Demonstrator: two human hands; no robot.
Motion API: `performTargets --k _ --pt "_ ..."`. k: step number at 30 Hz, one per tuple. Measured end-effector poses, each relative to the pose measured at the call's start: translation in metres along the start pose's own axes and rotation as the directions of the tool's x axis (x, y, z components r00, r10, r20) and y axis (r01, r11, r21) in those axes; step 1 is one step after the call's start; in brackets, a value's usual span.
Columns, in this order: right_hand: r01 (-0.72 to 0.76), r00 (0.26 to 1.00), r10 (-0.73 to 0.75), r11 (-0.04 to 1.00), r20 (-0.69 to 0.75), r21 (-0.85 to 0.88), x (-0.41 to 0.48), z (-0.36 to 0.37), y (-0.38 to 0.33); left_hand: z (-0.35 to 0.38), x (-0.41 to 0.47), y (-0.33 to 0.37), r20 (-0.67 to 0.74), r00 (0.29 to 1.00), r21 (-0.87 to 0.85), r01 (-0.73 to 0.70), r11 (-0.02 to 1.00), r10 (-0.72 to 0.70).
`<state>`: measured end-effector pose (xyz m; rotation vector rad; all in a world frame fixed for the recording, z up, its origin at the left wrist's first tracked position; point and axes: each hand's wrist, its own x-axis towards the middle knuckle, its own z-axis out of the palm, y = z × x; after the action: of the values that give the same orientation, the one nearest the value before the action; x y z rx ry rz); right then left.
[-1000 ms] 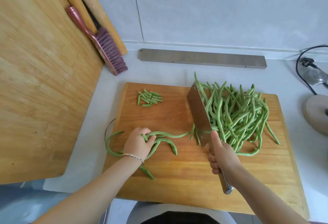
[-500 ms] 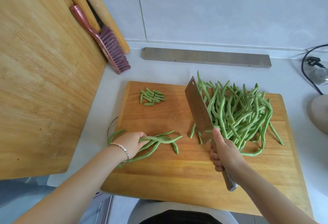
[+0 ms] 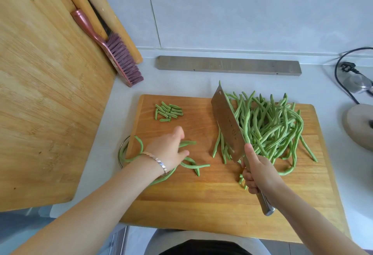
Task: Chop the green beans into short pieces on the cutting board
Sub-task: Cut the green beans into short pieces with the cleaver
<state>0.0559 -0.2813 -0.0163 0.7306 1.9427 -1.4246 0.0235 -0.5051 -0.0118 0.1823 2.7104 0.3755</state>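
— While the cleaver (image 3: pixel 228 127) is standing tilted on the cutting board (image 3: pixel 201 192), where are your hands sitting?

— My right hand (image 3: pixel 260 172) is wrapping tight around the cleaver's steel handle, thumb lying up along the base of the blade. My left hand (image 3: pixel 168 149) is hovering low over a few loose long beans (image 3: pixel 193 164) at the board's left side, fingers spread and reaching forward, closing on nothing. A silver bracelet (image 3: pixel 158 162) is riding on that wrist.

— And the beans themselves?

— The big pile of whole green beans (image 3: pixel 268 127) is lying on the right half of the board, pressing against the far face of the blade. A few stray ones are poking out under its near edge. The loose beans by my left hand are curling off the board's left edge, over a metal ring on the white worktop (image 3: pixel 181 85). The cut pieces (image 3: pixel 168 112) are sitting in a small heap near the board's far left corner, well apart from both hands.

— Anything else around?

— A brush (image 3: pixel 113 52) is leaning against a large wooden board (image 3: pixel 44 85) on the left, and a grey bar (image 3: pixel 228 65) is lying along the wall.
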Motion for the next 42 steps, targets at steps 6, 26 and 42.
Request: performTargets --k 6,26,42 --pt "-0.024 1.000 0.024 1.000 0.003 0.004 -0.001 -0.001 0.008 0.065 0.013 0.009 0.214 0.959 0.240 -0.234 0.942 0.184" --pt "-0.021 0.999 0.023 0.999 0.043 -0.047 -0.001 0.001 0.021 0.073 -0.007 -0.007 -0.170 0.977 0.135 -0.106 0.985 0.128" --pt "-0.006 0.998 0.010 0.998 0.069 -0.057 -0.002 0.007 0.019 0.053 0.024 -0.009 -0.069 0.971 -0.057 0.223 0.973 -0.227"
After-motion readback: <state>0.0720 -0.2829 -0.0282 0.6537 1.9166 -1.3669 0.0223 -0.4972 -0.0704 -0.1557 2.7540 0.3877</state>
